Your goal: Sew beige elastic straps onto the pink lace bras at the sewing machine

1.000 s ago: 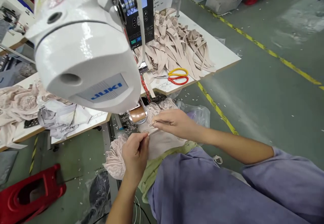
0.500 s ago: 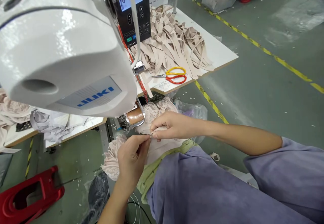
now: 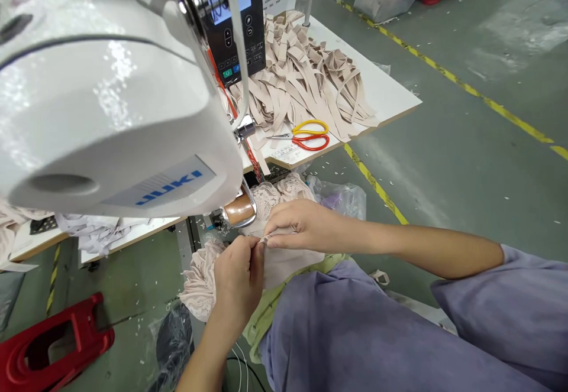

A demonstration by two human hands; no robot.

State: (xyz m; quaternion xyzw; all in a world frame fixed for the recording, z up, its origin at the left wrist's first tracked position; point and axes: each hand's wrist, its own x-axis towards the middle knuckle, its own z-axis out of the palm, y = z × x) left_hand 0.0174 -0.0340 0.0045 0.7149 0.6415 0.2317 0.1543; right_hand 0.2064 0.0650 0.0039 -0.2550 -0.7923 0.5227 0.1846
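Observation:
Both hands meet just in front of the sewing machine's head, pinching a narrow pale strap between thumbs and fingertips. My left hand (image 3: 239,271) is closed on one end of it, and my right hand (image 3: 302,225) is closed on the part beside it. The pale strap (image 3: 278,234) is mostly covered by the fingers. Below and around the hands lies a pale pink lace bra (image 3: 199,279), its gathered lace showing on the left and again behind the right hand. The white sewing machine (image 3: 133,132) stands at the upper left, its copper-coloured part (image 3: 238,209) close to the fingers.
Scissors (image 3: 310,135) with yellow and red handles lie at the table's front edge, beside a heap of beige straps (image 3: 306,78). A control panel (image 3: 235,31) rises behind. A red stool (image 3: 57,344) stands on the floor at lower left. Plastic bags lie below the table.
Both hands stay together at nearly the same spot, with fingers slightly shifted. The left hand has turned a little, its thumb now more upright. The whole view has moved slightly.

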